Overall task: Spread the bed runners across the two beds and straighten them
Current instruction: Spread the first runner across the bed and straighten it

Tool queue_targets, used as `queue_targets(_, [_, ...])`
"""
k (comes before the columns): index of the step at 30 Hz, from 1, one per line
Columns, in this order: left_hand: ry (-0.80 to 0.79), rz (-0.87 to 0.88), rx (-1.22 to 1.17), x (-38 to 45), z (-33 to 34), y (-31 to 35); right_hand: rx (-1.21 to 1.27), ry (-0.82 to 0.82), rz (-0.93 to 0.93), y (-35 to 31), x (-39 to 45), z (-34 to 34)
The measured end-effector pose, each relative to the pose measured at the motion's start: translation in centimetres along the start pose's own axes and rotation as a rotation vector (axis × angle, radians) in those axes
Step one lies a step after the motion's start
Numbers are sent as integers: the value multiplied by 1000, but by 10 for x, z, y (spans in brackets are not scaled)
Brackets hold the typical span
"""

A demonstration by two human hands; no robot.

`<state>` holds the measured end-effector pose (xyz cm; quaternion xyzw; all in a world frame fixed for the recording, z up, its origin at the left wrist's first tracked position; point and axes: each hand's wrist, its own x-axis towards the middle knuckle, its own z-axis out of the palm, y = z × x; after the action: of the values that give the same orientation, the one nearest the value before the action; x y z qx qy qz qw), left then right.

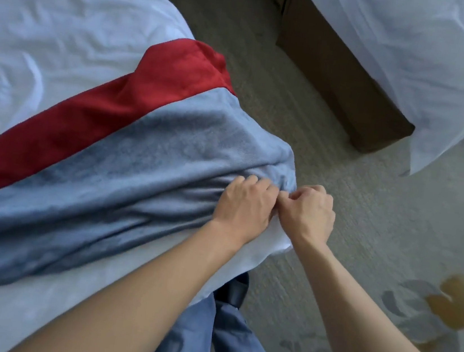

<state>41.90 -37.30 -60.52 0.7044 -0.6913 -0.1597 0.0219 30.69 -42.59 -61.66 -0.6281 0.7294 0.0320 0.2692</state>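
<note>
A bed runner [125, 167], grey with a red band along its far edge, lies across the near bed [51, 34], which has a white cover. It is creased and bunched near the bed's right edge. My left hand [243, 202] grips the grey fabric at that edge, fingers curled into it. My right hand [310, 212] pinches the same hanging end right beside the left hand, over the side of the mattress. A second bed [418, 52] with a white cover stands at the upper right, with no runner visible on it.
A strip of beige carpet [269, 62] runs between the two beds. The second bed's dark brown base [341, 78] juts toward the aisle. The carpet at the lower right has a floral pattern [443, 307]. My blue trousers [218, 336] show below.
</note>
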Motion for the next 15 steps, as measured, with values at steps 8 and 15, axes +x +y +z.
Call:
queue_targets(8, [158,-215,-138,-68,-42,-113,66,241,-474,-102,-31,14])
queue_targets(15, [341,-564,-43,-114,-88,-284,20,231,-831,-232,-70,65])
